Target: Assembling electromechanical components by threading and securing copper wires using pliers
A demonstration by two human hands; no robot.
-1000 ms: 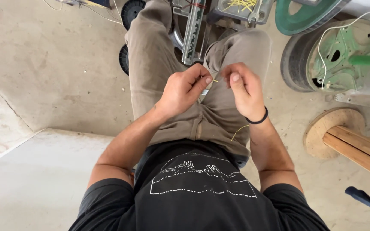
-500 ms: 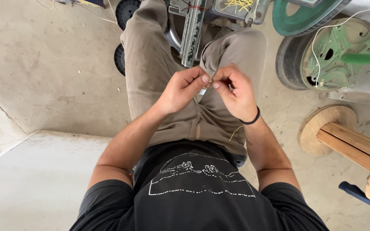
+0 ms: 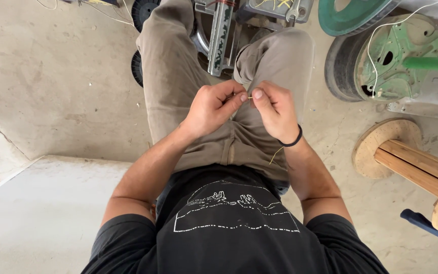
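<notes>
— Two hands, close together over the lap. See them? The left hand and the right hand meet just above the knee of the khaki trousers.

— What's between them?

— A thin yellow wire. Both hands pinch it, thumb against forefinger on each side, so only a tiny bit shows in the gap between the fingertips. Taking the right hand as the marker: another yellowish strand hangs just below its wrist, against the trousers. I can't tell whether it is the same piece.

— Anything on that wrist?

— A black band, right at the wrist.

— And around?

— Still from the right hand: beyond it, past the knees, a metal frame stands on the concrete floor. Off to its outer side sits a green-hubbed wheel with a white cord draped over it. Nearer than the wheel, on that same side, lies a wooden cable spool. On the opposite side, beyond the left hand, two small black wheels sit against the trouser leg.
</notes>
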